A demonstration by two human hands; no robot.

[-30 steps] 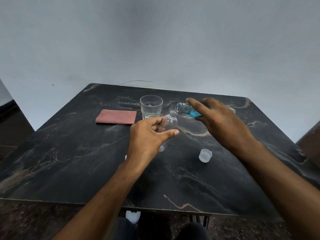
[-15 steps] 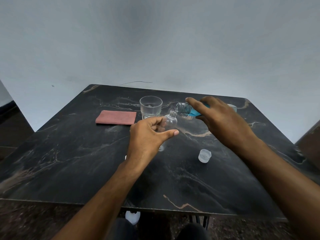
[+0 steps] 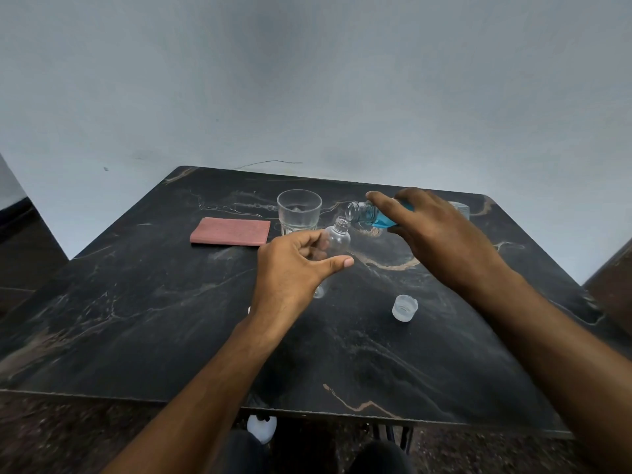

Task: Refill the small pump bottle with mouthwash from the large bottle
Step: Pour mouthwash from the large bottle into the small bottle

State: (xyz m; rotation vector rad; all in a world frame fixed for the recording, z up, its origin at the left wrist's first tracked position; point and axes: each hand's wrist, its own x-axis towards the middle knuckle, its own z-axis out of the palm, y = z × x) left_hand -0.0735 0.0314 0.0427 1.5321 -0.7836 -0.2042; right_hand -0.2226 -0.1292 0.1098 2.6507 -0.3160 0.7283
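Observation:
My left hand [image 3: 294, 268] grips a small clear bottle [image 3: 337, 239] above the black marble table [image 3: 136, 319]; the bottle is tilted, uncapped, its open neck pointing up and right. My right hand [image 3: 441, 237] holds the large bottle of blue mouthwash [image 3: 367, 213] tipped almost level, its open mouth just above and to the right of the small bottle's neck. The blue liquid sits back from the mouth, and no stream shows. Most of the large bottle is hidden under my right hand.
An empty drinking glass [image 3: 299, 210] stands just behind the small bottle. A folded pink cloth [image 3: 231, 231] lies to its left. A clear cap [image 3: 404, 307] rests on the table in front of my right hand. A white object [image 3: 261, 427] shows below the table's front edge.
The large bottle's mouth has edged slightly closer to the small bottle's neck. My left hand has held still.

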